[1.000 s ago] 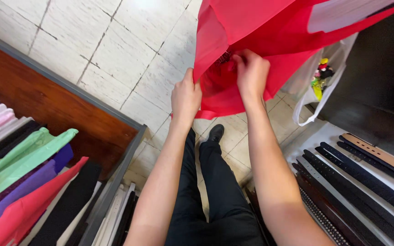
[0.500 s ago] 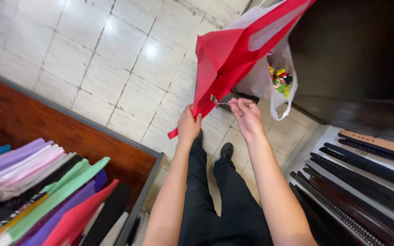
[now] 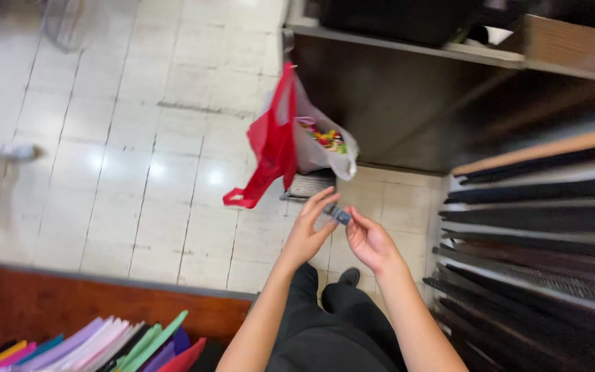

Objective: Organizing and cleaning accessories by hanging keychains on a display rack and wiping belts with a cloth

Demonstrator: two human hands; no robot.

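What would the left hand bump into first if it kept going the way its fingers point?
The left hand points up and right, at the small dark object held between both hands. Beyond that hangs the grey bag, though depth is unclear.

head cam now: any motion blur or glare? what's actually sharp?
Head view: overall soft with motion smear, worst along the dark stacked strips on the right and the top edge. Glare patches shine on the glossy white tiled floor. The left hand and right hand are fairly readable, but the small dark object in their fingers is too blurred to identify. The red fabric bag reads clearly.
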